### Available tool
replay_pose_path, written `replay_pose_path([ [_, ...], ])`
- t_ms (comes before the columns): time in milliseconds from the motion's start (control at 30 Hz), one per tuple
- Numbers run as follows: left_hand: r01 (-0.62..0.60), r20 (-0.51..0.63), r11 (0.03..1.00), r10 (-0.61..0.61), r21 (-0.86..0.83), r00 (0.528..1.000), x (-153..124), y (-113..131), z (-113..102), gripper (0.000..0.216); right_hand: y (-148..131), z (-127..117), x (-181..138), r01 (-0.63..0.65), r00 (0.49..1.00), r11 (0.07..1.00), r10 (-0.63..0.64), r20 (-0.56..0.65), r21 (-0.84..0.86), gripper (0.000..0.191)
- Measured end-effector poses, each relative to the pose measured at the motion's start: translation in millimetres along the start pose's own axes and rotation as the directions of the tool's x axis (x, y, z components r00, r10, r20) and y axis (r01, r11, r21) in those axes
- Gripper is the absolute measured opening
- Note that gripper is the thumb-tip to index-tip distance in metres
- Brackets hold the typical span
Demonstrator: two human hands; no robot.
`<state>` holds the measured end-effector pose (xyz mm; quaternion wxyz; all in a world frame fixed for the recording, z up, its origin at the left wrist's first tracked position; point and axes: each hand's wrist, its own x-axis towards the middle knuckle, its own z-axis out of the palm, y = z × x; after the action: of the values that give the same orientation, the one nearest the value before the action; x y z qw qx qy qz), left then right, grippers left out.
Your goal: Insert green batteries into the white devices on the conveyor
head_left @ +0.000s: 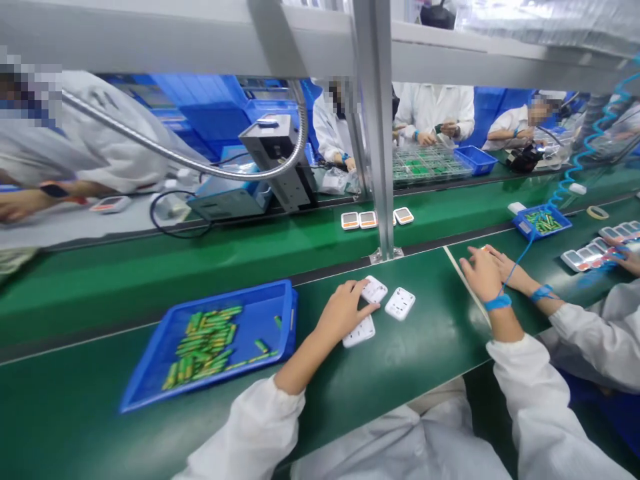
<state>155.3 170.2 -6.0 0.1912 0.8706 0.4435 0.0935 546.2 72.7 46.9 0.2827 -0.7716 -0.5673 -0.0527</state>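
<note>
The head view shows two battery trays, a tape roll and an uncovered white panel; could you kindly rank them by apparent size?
1. Near battery tray
2. Far battery tray
3. Uncovered white panel
4. Tape roll

No lettering (nor any number) is legible.

White sleeves [250,423] gather at the cuffs [293,395], with a blue right wristband [498,302].
</note>
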Motion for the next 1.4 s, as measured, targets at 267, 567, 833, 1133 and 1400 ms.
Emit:
replay_pose_path([
  [267, -0.052, -0.053, 0.990, 0.046, -0.129, 0.998, -48, -2, 10, 0.077, -136, 35, -141, 0.152, 0.900, 0.830, -0.340, 0.271, 0.536, 0.028],
  [567, -0.080, -0.185, 0.978, 0.044, -0.192, 0.982, -98, -15, 20, 0.065, -108, 86, -104, 0.295, 0.919, 0.933, -0.337, 0.207, 0.206, 0.044],
  [833, -0.273, -0.172, 0.940, 0.240, -0.204, 0.956, -78, -28, 12, 0.059, -81, 109, -39, 0.283, 0.901, 0.944, -0.322, 0.291, 0.168, 0.044],
  [1133, -0.385, -0.356, 0.831, 0.247, -0.400, 0.901, -74, -43, 29, 0.075, -136, 117, -25, 0.216, 0.873, 0.967, -0.252, 0.417, 0.131, 0.057],
  [1400, -0.246, -0.313, 0.924, 0.150, -0.293, 0.938, -81, -34, 18, 0.048, -112, 100, -24, 0.144, 0.929, 0.990, -0.134, 0.344, -0.003, 0.082],
])
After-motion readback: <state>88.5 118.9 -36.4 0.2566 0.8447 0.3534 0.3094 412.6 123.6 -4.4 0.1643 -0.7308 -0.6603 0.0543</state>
